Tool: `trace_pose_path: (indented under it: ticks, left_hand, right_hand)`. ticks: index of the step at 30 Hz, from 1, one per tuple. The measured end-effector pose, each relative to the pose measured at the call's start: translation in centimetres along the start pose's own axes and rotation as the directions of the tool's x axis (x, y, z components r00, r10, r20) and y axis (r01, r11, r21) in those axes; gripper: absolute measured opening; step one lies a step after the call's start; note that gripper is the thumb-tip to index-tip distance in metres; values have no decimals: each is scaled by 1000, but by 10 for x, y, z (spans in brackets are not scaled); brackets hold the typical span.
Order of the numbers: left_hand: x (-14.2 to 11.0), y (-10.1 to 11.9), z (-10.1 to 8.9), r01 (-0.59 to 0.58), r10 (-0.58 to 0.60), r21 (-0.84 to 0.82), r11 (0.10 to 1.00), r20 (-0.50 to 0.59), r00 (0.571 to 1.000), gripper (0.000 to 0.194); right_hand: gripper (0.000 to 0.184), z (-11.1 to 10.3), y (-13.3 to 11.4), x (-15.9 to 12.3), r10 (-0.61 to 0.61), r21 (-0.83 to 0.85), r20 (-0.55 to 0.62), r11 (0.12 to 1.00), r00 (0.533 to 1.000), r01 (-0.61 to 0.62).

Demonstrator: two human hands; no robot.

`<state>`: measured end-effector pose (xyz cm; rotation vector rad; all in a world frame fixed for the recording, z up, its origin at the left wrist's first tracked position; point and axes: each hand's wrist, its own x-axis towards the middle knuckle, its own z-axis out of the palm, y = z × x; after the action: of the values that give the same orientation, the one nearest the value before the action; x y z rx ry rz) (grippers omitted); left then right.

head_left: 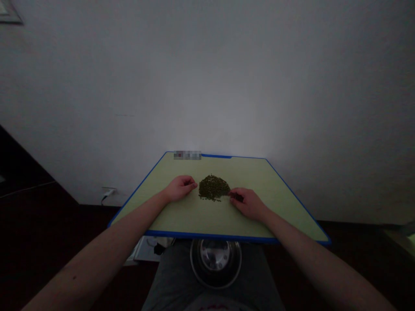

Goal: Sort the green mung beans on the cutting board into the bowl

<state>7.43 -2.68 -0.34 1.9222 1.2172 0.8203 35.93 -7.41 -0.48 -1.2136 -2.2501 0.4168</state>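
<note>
Grains (212, 188) lie heaped at centre frame on the table (201, 220), the left hand (180, 188) just beside their left edge, the right hand (250, 204) at their right edge, both with curled fingers, whether clamped on anything cannot be told.

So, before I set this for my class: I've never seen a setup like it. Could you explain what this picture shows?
There is no machine here: these are a person's two bare hands, seen from a camera worn on that person's head, looking forward and down. On the pale, blue-edged table lies a heap of small greenish grains. The left hand is just left of it; I can't tell whether it holds anything. The right hand is at its right edge, with something dark at the fingers, too dim to name. Below the near edge, over the lap, is a metal bowl.
</note>
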Motion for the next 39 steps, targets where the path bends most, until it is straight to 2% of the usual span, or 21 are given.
trace_pose_path:
  ticks: [14, 27, 39]
  left_hand:
    - [-1, 1, 0, 3, -3, 20, 1000, 1, 1000, 29]
    - [0, -1, 0, 4, -4, 13, 1000, -5, 1000, 30]
    - [0, -3, 0, 0, 0, -10, 1000, 2, 1000, 29]
  right_hand:
    - [19, -4, -5, -8, -33, 89, 60, 996, 998, 28]
    - [18, -6, -11, -14, -75, 99, 102, 993, 992, 65]
    - [15, -9, -5, -19, 4, 79, 21, 997, 1000, -6]
